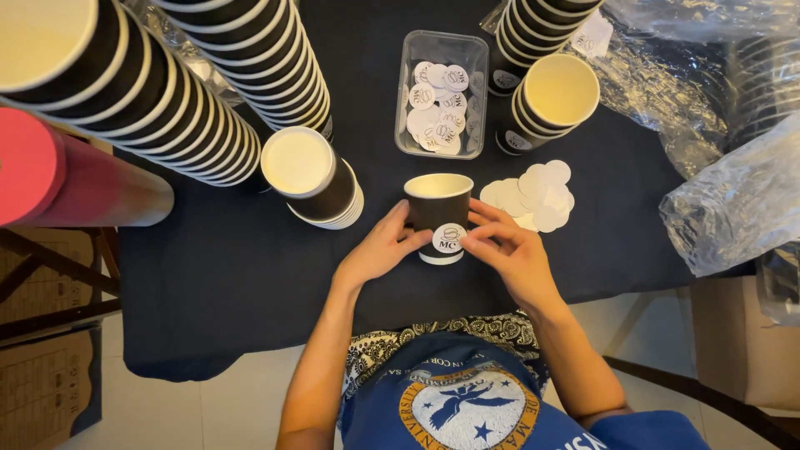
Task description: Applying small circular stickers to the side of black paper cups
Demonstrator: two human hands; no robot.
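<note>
A black paper cup [439, 208] with a cream inside stands upright on the dark tablecloth [233, 267]. A round white sticker [448, 239] is on its near side. My left hand [379, 247] holds the cup's left side. My right hand [508, 247] touches its right side, fingertips at the sticker's edge. Behind the cup lies a clear plastic tub [442, 92] with several round stickers. To the right of the cup is a pile of blank white backing discs [537, 196].
Tall stacks of black cups [167, 108] lean in from the upper left, another stack [321, 179] stands left of the cup, more [550, 96] at upper right. A pink tube [75, 179] lies left. Crinkled plastic bags [733, 200] cover the right side.
</note>
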